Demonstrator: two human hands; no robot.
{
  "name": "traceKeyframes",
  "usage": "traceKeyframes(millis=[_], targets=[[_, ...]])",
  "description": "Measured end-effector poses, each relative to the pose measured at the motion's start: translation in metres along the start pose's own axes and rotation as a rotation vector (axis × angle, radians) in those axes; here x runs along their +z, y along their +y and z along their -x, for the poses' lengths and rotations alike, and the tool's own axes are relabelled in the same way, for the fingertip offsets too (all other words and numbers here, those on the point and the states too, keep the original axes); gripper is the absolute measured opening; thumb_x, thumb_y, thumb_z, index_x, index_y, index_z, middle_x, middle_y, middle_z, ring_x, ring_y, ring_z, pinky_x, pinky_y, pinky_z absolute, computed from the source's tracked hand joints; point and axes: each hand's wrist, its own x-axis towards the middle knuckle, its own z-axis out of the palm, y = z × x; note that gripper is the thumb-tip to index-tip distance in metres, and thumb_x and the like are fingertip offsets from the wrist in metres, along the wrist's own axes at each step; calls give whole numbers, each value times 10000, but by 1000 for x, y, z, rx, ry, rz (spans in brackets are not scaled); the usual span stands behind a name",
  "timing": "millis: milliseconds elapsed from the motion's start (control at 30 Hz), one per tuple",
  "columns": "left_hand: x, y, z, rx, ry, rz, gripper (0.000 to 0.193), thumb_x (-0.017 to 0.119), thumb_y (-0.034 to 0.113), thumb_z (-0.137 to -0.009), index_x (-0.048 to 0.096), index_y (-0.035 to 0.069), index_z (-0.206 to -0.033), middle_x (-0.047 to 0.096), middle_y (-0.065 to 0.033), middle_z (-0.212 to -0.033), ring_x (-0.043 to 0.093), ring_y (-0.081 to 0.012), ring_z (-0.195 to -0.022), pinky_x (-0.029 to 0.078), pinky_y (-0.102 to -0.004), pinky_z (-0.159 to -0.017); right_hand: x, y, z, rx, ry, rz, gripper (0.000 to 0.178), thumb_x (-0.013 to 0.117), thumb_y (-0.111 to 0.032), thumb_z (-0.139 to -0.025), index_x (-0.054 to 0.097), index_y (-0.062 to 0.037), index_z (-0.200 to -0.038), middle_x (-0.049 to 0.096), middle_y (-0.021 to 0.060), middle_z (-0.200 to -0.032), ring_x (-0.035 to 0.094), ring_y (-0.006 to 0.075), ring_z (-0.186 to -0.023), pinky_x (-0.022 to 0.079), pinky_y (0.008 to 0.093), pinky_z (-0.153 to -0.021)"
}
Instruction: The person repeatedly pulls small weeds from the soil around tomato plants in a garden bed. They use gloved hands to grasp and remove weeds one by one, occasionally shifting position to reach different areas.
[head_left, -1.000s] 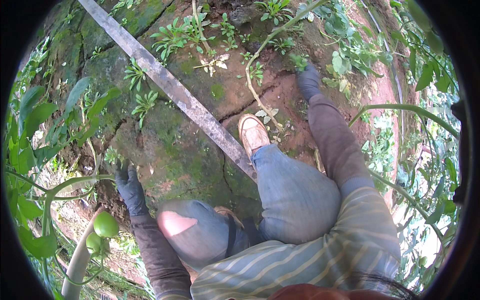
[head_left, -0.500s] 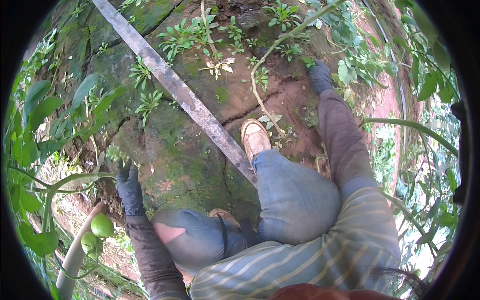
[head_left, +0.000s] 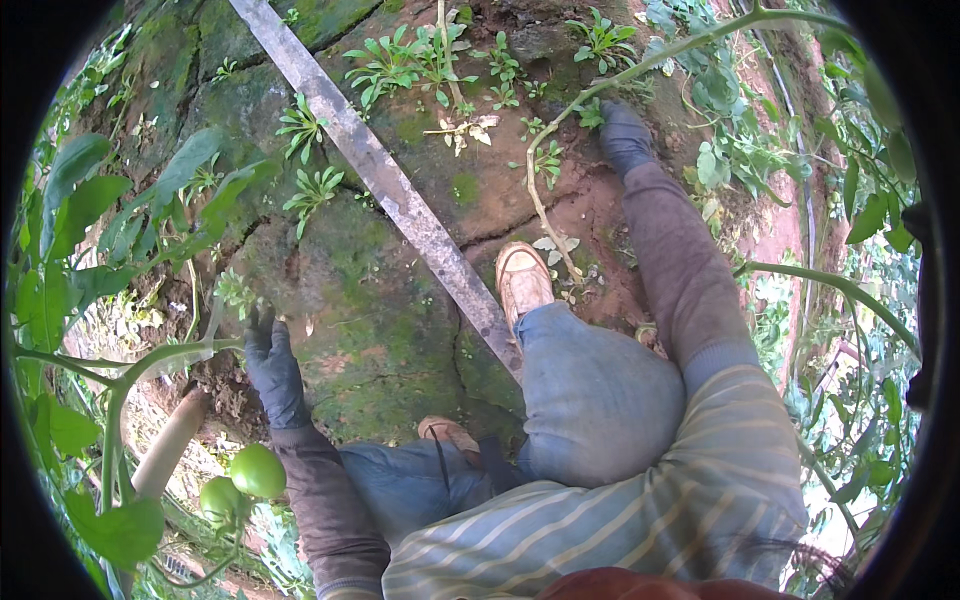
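Note:
My left hand (head_left: pixel 275 372), in a dark grey glove, rests near the ground at the left. Its fingers are stretched out and slightly apart, with the tips beside a small pale-green weed (head_left: pixel 235 292). At the far right, my right hand (head_left: pixel 627 138), also gloved, is closed at the base of a small leafy weed (head_left: pixel 591 113). The leaves stick out to the left of the fingers, and the fingertips are partly hidden. Cracked, mossy soil (head_left: pixel 350 280) lies between both hands.
A flat grey strip (head_left: pixel 385 185) crosses the soil diagonally toward my shoe (head_left: pixel 523 278). Several weeds (head_left: pixel 315 195) grow beside it. A bent stem (head_left: pixel 600 88) arches near my right hand. Green tomatoes (head_left: pixel 258 471) and a pale pole (head_left: pixel 170 443) stand near my left forearm.
My right hand has moved left over the soil, with the small weed moving along with it. My left hand has shifted slightly right beside its weed. The view has shifted a little.

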Motion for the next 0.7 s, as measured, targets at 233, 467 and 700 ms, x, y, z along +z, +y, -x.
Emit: traceKeyframes(millis=[233,467,700], targets=[[4,7,0,17,-13,-7,490,472,29,-946,345,55,-1419,484,-194,-1347,468,-231,-1235,389,-335,-1022,14,-25,39,-202,-38,32,273,589,-234,-840,616,-91,-1071,624,193,-1022,601,386,-936,476,447,-790],[10,13,-6,-6,59,-70,460,499,44,-937,394,42,-1385,550,-157,-1270,529,-189,-1117,431,-301,-936,68,-59,68,-273,-200,65,282,605,-158,-798,599,-90,-1072,591,195,-1057,579,369,-1000,473,436,-844],[11,15,-8,0,68,-100,458,510,46,-932,402,43,-1377,558,-149,-1257,525,-188,-1123,430,-300,-927,77,-61,74,-304,-211,212,241,535,-97,-814,616,-89,-1041,589,177,-1044,579,349,-987,465,430,-828]])
